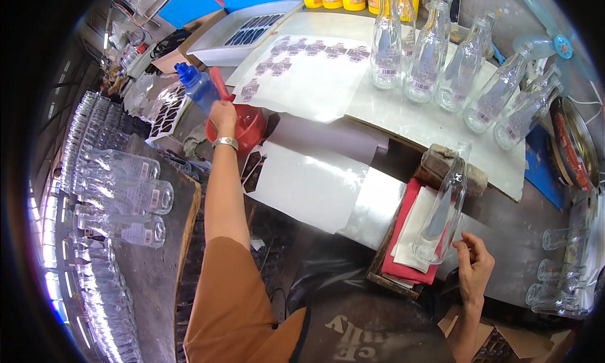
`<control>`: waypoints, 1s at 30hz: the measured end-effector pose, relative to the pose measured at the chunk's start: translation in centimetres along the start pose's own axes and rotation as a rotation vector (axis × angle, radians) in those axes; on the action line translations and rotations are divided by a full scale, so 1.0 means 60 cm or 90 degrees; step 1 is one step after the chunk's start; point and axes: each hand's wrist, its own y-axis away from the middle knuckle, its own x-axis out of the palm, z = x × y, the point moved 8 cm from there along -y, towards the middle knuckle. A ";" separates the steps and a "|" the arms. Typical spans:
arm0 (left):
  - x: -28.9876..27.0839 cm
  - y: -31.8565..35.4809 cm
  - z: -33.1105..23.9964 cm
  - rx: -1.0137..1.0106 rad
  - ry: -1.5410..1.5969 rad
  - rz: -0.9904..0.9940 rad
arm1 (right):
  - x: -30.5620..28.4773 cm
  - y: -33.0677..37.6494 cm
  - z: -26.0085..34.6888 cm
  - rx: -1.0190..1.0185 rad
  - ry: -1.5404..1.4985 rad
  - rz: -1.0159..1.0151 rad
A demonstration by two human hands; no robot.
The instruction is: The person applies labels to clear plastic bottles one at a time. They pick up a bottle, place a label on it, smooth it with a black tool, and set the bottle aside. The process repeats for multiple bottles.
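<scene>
My left hand (222, 115) is stretched far forward, fingers closed on the red handle (218, 82) of a red bowl-shaped scoop (247, 126); whether the scoop holds anything cannot be told. Just beyond that hand stands a blue plastic bottle (192, 86) with a blue cap. My right hand (474, 266) rests low on the surface (403, 114), fingers loosely curled and grasping nothing, its fingertips just beside the base of a clear glass bottle (446, 205). That bottle is empty and lies tilted, neck pointing away from me, on white paper over a red cloth (403, 227) in a shallow wooden tray (381, 271). Between the two hands lie glossy white backing sheets (312, 183). Farther out, a sheet of dark stickers (302, 57) lies flat, and a row of empty, upright labelled glass bottles (428, 54) stands well beyond my right hand. To the outside of my left arm, more clear bottles (126, 196) lie on their sides on a dark board (157, 262).
</scene>
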 end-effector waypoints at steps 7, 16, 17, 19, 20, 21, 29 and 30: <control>-0.014 0.130 -0.129 0.423 -0.094 0.034 | 0.005 0.000 0.015 -0.050 0.014 0.028; -0.015 0.132 -0.123 0.467 -0.089 -0.023 | 0.016 0.013 0.019 -0.059 0.044 0.081; -0.013 0.131 -0.120 0.470 -0.094 -0.019 | 0.017 0.014 0.021 -0.061 0.042 0.079; -0.007 0.123 -0.113 0.475 -0.103 -0.015 | 0.017 0.014 0.024 -0.067 0.038 0.074; -0.007 0.122 -0.109 0.484 -0.108 -0.030 | 0.018 0.014 0.024 -0.070 0.041 0.074; -0.006 0.122 -0.107 0.494 -0.114 -0.044 | 0.018 0.015 0.023 -0.073 0.045 0.074; -0.036 0.111 -0.117 0.437 0.012 -0.135 | 0.018 0.021 0.019 -0.063 0.042 0.099; -0.037 0.110 -0.113 0.412 -0.003 -0.132 | 0.017 0.021 0.022 -0.065 0.036 0.102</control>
